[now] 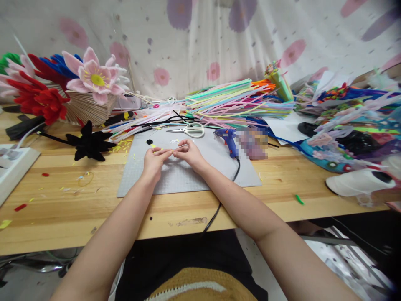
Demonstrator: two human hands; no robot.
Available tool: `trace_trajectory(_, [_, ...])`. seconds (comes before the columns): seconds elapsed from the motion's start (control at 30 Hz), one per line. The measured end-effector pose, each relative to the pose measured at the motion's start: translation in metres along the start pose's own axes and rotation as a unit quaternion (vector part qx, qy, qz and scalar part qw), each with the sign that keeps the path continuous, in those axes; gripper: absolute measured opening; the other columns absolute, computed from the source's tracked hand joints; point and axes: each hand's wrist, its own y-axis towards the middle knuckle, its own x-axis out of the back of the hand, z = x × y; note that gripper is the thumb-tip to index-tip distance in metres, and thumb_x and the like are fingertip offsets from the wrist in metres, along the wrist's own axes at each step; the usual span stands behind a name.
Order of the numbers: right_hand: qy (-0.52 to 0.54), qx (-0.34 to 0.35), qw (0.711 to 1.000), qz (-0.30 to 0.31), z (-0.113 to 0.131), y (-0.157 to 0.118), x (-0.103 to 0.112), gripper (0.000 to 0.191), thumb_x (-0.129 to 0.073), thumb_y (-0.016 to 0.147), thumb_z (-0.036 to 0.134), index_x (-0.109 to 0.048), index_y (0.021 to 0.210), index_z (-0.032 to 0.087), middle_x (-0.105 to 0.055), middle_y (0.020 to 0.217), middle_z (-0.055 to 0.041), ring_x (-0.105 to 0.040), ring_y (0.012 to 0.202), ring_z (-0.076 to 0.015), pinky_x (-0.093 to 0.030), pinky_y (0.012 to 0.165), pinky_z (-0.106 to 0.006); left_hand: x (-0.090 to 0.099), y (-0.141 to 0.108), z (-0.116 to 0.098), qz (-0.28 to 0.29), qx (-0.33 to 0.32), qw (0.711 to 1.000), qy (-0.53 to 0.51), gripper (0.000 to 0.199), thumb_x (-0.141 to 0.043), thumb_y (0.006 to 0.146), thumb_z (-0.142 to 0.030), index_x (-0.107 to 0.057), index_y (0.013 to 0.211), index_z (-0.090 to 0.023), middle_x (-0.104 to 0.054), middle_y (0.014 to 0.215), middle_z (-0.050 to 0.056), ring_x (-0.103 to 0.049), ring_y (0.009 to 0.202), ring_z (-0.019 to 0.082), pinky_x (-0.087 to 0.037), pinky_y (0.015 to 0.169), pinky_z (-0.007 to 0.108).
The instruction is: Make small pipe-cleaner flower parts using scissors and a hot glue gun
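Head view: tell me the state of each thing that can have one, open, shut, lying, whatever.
Left hand, fingers pinched; anything held is too small to tell
Right hand, fingers pinched likewise
Scissors, lying flat, blades apparently shut
Cutting mat, flat on the table
Glue gun, lying on the mat; whether it's on can't be told
Black flower, lying down, petals spread
White spool, tipped on its side

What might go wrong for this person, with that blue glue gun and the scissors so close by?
The cord of the blue glue gun passes below the right forearm, so a sweep of that arm might snag it and drag the gun. If the gun is hot, which I can't tell, the right hand could get burned brushing it. The scissors lie just beyond that hand, so a careless reach might meet the blades.
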Motion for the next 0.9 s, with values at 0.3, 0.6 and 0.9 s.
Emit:
trace_trajectory(0.3, [0.021,-0.004,1.0,0.002,-0.0001,0.0004,0.0007,0.043,-0.071,0.05,0.02,-0.04,0.081,0.021,-0.063,0.062,0.0073,-0.058,0.055,-0.0077,-0.043,0.061,-0.023,0.0014,-0.0005,-0.0028,0.017,-0.01,0.999,0.026,0.049,-0.076,0.048,-0.021,-0.047,0.087,-0.017,-0.064,0.068,-0.001,-0.058,0.058,0.01,-0.041,0.061,0.024])
trace_trajectory(0.6, [0.047,-0.035,0.998,0.003,0.0026,0.0004,0.0021,0.051,-0.074,0.049,0.022,-0.036,0.082,0.022,-0.063,0.061,0.0078,-0.058,0.053,-0.0085,-0.045,0.059,-0.024,0.0011,-0.0028,-0.0043,0.03,-0.015,0.999,0.038,0.05,-0.074,0.05,-0.019,-0.048,0.092,-0.016,-0.067,0.074,0.004,-0.062,0.066,0.014,-0.045,0.067,0.027])
trace_trajectory(0.9, [0.058,-0.046,0.997,0.003,0.0014,-0.0002,0.0033,0.054,-0.077,0.048,0.025,-0.036,0.084,0.022,-0.064,0.063,0.006,-0.06,0.057,-0.0098,-0.046,0.061,-0.025,0.0017,-0.003,-0.0056,0.024,-0.017,0.998,0.059,0.053,-0.075,0.053,-0.018,-0.051,0.101,-0.015,-0.067,0.072,0.004,-0.062,0.063,0.014,-0.047,0.066,0.028])
